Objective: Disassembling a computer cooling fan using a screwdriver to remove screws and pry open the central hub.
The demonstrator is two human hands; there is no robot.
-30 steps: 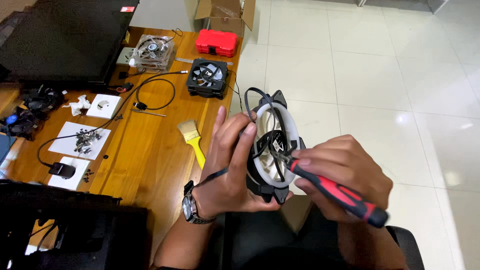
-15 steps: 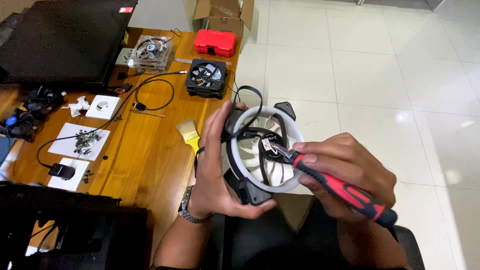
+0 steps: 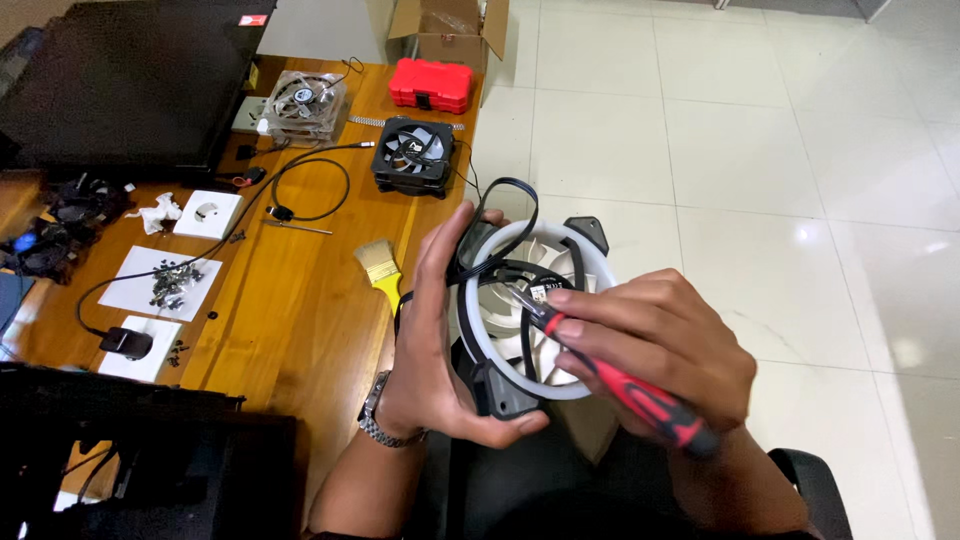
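Observation:
My left hand (image 3: 440,340) grips a computer case fan (image 3: 505,300) with a white ring, white blades and black corners, held over my lap beside the wooden table. A black cable loops from its top. My right hand (image 3: 660,345) holds a red and black screwdriver (image 3: 640,395), whose tip points at the fan's hub. A metal watch sits on my left wrist.
On the wooden table (image 3: 290,300) lie a yellow-handled brush (image 3: 380,270), a black fan (image 3: 412,155), a clear fan (image 3: 305,100), a red case (image 3: 430,85), paper sheets with several screws (image 3: 165,280) and a black cable. A cardboard box (image 3: 450,25) stands behind; white tiled floor on the right.
My left hand has turned the fan from edge-on to face up toward me. The screwdriver tip has stayed at the hub.

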